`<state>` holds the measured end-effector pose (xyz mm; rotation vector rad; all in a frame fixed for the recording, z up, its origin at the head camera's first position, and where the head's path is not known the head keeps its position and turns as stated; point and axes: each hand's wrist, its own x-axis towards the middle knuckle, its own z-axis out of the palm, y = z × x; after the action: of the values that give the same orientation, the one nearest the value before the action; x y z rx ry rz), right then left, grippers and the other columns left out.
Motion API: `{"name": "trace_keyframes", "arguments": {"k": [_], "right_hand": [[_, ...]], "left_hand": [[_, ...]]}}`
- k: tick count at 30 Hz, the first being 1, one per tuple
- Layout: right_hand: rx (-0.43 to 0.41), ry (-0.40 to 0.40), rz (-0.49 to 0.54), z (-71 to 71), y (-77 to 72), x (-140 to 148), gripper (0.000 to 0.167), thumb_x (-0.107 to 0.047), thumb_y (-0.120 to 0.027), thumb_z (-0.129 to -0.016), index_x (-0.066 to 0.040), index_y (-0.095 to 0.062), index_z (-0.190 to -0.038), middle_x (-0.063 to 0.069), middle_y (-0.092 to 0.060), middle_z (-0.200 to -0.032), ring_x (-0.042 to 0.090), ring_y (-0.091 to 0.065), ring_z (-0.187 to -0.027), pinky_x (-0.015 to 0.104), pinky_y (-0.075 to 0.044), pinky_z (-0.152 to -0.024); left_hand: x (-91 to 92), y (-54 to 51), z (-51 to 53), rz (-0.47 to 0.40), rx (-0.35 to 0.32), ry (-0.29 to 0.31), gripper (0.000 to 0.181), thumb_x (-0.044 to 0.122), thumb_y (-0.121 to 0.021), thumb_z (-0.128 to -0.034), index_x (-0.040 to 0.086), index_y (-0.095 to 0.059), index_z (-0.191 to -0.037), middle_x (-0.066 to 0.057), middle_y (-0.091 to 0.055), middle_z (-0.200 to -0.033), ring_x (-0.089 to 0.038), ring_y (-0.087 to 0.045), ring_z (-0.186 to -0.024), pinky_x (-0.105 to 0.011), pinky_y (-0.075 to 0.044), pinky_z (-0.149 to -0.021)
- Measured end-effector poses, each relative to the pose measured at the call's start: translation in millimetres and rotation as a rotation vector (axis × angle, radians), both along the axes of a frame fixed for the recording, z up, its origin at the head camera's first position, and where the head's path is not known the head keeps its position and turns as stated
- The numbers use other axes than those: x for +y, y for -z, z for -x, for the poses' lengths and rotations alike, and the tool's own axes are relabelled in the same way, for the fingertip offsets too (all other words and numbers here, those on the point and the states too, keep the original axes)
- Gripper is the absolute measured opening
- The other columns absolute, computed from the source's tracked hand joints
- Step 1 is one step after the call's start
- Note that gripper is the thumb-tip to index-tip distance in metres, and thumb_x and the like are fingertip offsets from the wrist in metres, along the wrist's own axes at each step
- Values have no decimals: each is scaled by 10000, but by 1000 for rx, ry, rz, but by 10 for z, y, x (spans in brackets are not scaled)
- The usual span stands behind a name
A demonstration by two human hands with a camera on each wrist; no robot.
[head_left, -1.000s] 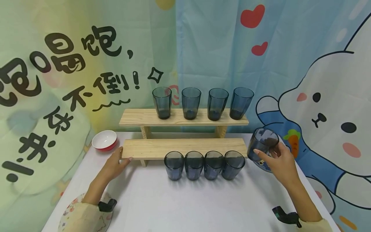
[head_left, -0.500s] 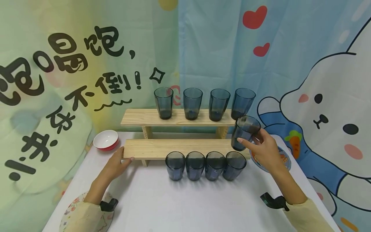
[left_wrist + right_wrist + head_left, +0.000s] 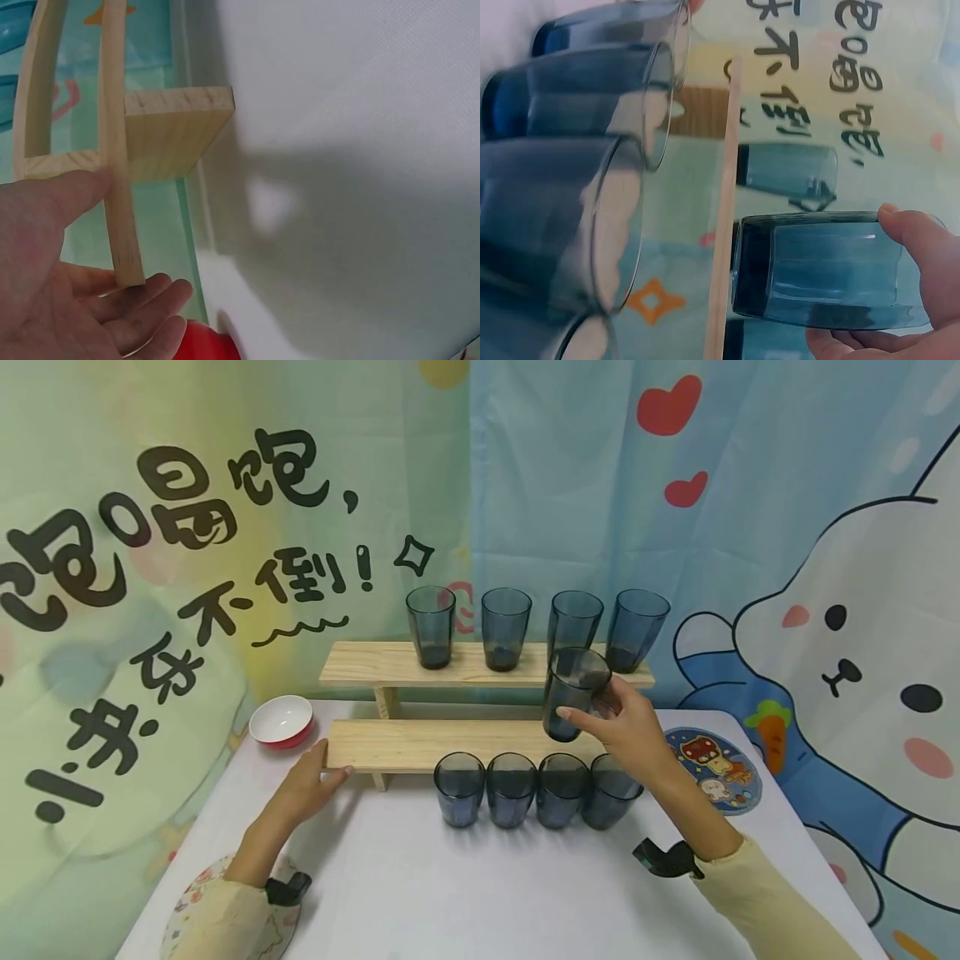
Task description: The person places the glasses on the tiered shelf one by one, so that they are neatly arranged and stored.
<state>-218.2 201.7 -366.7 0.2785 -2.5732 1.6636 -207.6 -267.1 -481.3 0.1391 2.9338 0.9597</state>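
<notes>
My right hand (image 3: 626, 727) grips a blue glass (image 3: 573, 693) by its right side, over the lower wooden shelf (image 3: 442, 743) toward its right part. In the right wrist view the hand (image 3: 922, 277) pinches that glass (image 3: 825, 270) near its rim, its base close to the shelf board (image 3: 724, 225). The left hand (image 3: 303, 785) holds the lower shelf's left end, thumb on the front edge; in the left wrist view thumb and fingers lie around the board (image 3: 116, 187). Four glasses, one of them (image 3: 506, 627), stand on the upper shelf (image 3: 360, 664).
Four more glasses, among them one (image 3: 459, 789), stand in a row before the lower shelf. A red-and-white bowl (image 3: 281, 720) sits at the left, a patterned blue round mat (image 3: 716, 768) at the right. A floral round plate (image 3: 277, 935) is partly under the left arm.
The right hand has carried its glass leftward from above the blue mat to over the lower shelf, uncovering the mat. The left hand keeps its hold on the shelf end.
</notes>
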Motion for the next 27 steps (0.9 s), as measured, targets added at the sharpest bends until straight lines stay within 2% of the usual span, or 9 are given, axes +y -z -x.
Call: {"name": "trace_keyframes", "arguments": {"k": [5, 14, 27], "right_hand": [[-2, -59, 22, 76, -36, -259, 692, -334, -813, -953, -59, -497, -1505, 159, -547, -1513, 320, -485, -1473, 421, -372, -1242], [29, -162, 48, 220, -157, -785, 648, -337, -836, -931, -90, -536, -1450, 110, -583, -1454, 281, -533, -1423, 380, -411, -1214], [34, -238, 71, 428, -259, -1530, 600, -308, -854, -915, -96, -571, -1401, 87, -629, -1372, 257, -590, -1351, 367, -466, -1165]], "left_hand": [[14, -5, -5, -4, 39, 14, 710, 245, -644, -1057, -199, -312, -1500, -455, -470, -1442, -586, -455, -1390, -675, -372, -1152], [14, -24, 16, -16, 45, 27, 667, 243, -654, -1054, -164, -368, -1498, -402, -517, -1441, -551, -498, -1374, -672, -404, -1127], [8, -45, 6, 11, 10, 9, 729, 273, -644, -1059, -158, -316, -1546, -403, -486, -1476, -553, -476, -1395, -677, -396, -1132]]}}
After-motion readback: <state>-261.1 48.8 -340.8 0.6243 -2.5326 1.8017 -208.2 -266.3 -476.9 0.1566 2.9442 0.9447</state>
